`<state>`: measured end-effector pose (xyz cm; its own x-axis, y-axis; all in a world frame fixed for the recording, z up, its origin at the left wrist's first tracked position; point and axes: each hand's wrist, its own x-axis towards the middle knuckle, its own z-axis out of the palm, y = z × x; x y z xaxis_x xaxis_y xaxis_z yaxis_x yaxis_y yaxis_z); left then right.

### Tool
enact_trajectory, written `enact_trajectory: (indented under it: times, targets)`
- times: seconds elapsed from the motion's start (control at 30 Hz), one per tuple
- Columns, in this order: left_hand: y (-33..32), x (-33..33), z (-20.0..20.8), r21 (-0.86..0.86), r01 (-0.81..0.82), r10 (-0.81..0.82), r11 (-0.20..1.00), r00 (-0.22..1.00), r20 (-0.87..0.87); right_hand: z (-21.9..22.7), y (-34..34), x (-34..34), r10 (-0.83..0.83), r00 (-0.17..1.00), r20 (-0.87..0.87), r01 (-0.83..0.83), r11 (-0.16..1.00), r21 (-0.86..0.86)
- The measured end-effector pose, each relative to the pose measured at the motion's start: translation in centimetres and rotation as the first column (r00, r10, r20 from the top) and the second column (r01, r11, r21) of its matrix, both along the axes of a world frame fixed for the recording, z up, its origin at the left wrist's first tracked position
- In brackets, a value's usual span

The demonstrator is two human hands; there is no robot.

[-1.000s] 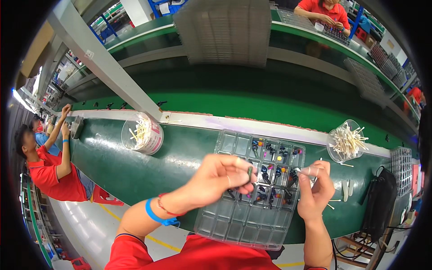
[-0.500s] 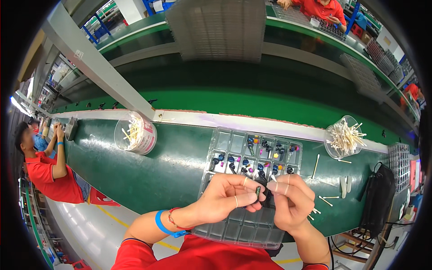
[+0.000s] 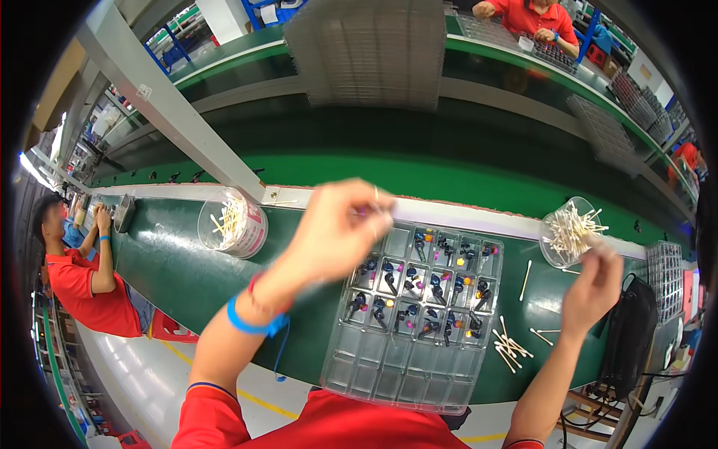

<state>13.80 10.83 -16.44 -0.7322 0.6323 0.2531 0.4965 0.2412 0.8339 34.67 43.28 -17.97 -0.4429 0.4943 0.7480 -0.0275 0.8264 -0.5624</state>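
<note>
My left hand (image 3: 340,228) is over the far left part of a clear compartment tray (image 3: 366,363), near the white ledge. Its fingers are pinched together and blurred; what they hold is too smeared to name. Small dark earphone-like parts (image 3: 390,278), with purple, orange and yellow bits, lie in the tray's far and middle compartments. My right hand (image 3: 593,288) is at the near right side of a clear tub of cotton swabs (image 3: 572,228). Its fingertips are drawn together and blurred, so I cannot make out anything between them.
Loose cotton swabs (image 3: 508,346) lie right of the tray. A second swab tub (image 3: 243,228) stands at left, beside a slanted metal post (image 3: 164,105). Past the ledge runs a green conveyor belt (image 3: 449,176). A black pouch (image 3: 630,329) lies far right. Co-workers sit left and across.
My hands have parted from above the tray, where the left held a small dark part and the right a cotton swab. The left moved far-left, the right toward the right tub.
</note>
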Motion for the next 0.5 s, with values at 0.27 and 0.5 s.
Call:
enact_trajectory:
  times: [0.27, 0.5]
  targets:
    - [1.4, -9.9, -4.9, -0.346, -0.399, 0.174, 0.85, 0.83, -0.53, -1.7, 6.3, -0.9, -0.204, 0.965, 0.163, 0.189, 0.976, 0.105]
    - [3.3, -1.2, -1.9, -0.356, 0.214, -0.368, 0.91, 0.811, -0.454, -0.8, 4.6, -1.4, -0.212, 0.973, 0.092, 0.183, 0.951, 0.251]
